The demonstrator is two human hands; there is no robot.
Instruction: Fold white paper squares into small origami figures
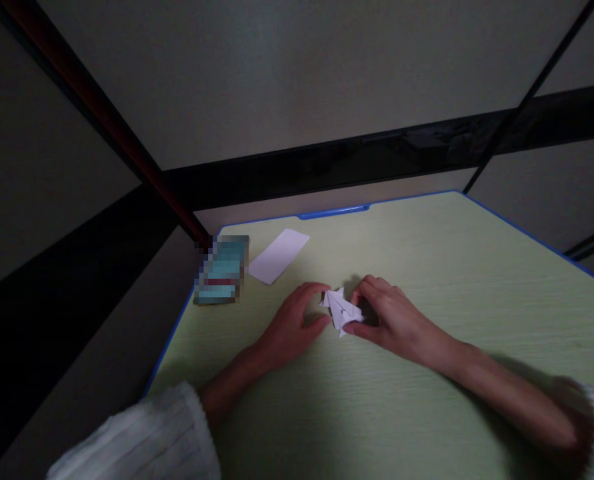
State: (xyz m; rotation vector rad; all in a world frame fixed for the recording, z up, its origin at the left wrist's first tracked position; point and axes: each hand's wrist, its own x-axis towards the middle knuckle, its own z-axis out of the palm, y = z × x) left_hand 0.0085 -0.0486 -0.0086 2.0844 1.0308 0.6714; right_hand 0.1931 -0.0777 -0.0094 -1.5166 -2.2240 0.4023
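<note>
A small white origami figure [341, 309] with pointed, leg-like corners and a frog-like outline lies low over the table between both hands. My left hand [297, 320] curves around its left end, index fingertip by the back corner and thumb by the front edge. On the other side, my right hand [391, 317] pinches the figure, thumb at the front and fingers behind. The right fingers hide part of its right end. Fine folds are hard to make out in the dim light.
The pale green table [467, 287] has a blue rim and a blue pen-shaped strip [334, 213] at its far edge. Beyond my left hand lies a flat white paper strip [279, 256]. Left of that is a pixelated, phone-shaped object [223, 270]. Panelled cabinet doors [301, 80] stand behind.
</note>
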